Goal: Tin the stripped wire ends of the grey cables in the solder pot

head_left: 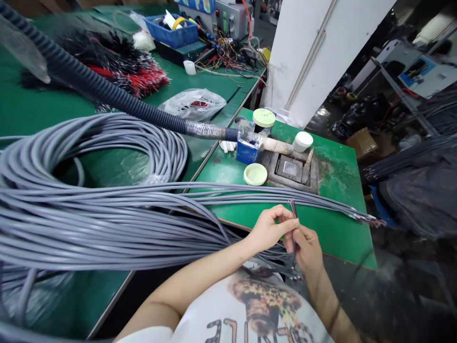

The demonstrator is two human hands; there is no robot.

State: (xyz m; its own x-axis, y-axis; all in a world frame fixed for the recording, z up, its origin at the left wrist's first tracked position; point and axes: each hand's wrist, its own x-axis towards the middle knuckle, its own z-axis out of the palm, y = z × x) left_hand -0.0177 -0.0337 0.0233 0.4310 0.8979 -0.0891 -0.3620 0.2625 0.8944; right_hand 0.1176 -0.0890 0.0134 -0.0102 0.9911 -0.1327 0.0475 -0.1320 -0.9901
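My left hand (273, 227) and my right hand (306, 245) meet in front of my shirt, over the near edge of the green board. Both are closed on one grey cable (293, 252). Thin coloured wires (293, 207) fan out at its stripped end, pointing up above my fingertips. The left thumb and fingers pinch near the wire end; the right hand grips just below. Behind them a row of grey cables (271, 193) runs across the board, their stripped ends (371, 220) at the right. More cable ends hang below my hands.
A large coil of grey cable (89, 238) fills the left bench. A solder pot (291, 169) sits in the board under a ribbed extraction hose (143, 107). Nearby are a pale green lid (255, 174), a white cup (303, 141) and a blue box (248, 151). Black and red wires (117, 66) lie behind.
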